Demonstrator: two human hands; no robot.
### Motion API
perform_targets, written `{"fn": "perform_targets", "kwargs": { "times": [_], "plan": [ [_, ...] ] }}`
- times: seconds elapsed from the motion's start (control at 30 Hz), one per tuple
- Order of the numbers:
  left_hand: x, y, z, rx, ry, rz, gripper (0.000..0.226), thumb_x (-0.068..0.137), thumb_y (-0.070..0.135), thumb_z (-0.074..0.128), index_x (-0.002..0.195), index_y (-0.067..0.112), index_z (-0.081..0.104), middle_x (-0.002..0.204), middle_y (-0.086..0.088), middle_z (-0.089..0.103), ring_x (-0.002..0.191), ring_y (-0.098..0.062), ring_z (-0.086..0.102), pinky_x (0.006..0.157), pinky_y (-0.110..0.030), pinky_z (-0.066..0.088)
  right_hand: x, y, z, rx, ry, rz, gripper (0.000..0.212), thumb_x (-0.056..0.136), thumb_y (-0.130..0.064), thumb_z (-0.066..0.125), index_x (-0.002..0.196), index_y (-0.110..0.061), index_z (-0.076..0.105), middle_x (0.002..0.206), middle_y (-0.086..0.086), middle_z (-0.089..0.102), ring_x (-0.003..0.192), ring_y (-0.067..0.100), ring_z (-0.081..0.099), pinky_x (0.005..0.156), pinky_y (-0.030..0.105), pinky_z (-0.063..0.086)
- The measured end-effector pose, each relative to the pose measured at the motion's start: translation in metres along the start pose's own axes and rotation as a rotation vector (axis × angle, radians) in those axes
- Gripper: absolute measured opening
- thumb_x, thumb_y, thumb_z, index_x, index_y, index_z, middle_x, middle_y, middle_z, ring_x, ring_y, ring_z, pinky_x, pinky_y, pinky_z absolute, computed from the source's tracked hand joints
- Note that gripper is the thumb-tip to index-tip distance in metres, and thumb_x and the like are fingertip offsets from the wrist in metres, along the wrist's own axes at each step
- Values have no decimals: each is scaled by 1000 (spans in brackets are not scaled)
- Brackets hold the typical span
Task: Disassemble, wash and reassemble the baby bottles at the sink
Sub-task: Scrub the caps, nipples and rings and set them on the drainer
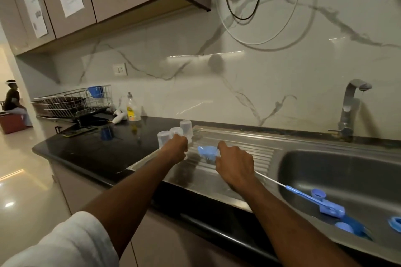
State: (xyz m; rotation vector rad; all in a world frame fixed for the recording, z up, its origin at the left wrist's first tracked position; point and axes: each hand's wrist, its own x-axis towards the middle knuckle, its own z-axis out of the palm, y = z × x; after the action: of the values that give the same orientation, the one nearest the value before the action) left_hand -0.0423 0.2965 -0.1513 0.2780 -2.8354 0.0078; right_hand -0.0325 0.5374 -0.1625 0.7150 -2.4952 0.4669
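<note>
Three clear bottle bodies stand upside down where the black counter meets the steel drainboard: one at the left, one in the middle, one behind. My left hand curls round the base of the middle one. My right hand pinches a pale blue bottle part that rests on the drainboard. A blue bottle brush lies over the sink's edge, its wire stem running under my right wrist. More blue bottle parts and a blue ring lie in the sink basin.
The tap stands behind the basin. On the counter are a dish soap bottle, a white item, a dark blue cup and a wire dish rack. A person sits far off at the left.
</note>
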Motion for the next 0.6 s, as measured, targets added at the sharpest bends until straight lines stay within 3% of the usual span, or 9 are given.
{"fn": "perform_targets", "kwargs": {
  "times": [0.27, 0.43, 0.6],
  "plan": [
    [-3, 14, -11, 82, 58, 4, 33, 90, 21, 74, 121, 12, 70, 123, -13, 63, 108, -27, 66, 92, -37, 56, -6, 4, -7, 37, 19, 44, 29, 97, -37, 55, 123, -25, 50, 105, 4, 70, 90, 27, 69, 65, 32, 39],
    [-6, 21, -33, 63, 90, -9, 28, 89, 26, 74, 116, 22, 72, 121, -10, 64, 112, -27, 63, 91, -40, 55, -6, 10, -24, 29, 9, 26, 32, 98, -37, 55, 126, -24, 49, 103, 3, 70, 86, 24, 69, 70, 33, 49],
    [4, 67, -45, -8, 110, 104, 26, 93, 37, 67, 112, 19, 71, 117, -8, 67, 111, -28, 63, 86, -38, 53, 13, 51, -73, -131, 53, -83, 28, 97, -28, 51, 123, -19, 51, 102, 5, 71, 84, 25, 68, 62, 30, 40]
  ]
}}
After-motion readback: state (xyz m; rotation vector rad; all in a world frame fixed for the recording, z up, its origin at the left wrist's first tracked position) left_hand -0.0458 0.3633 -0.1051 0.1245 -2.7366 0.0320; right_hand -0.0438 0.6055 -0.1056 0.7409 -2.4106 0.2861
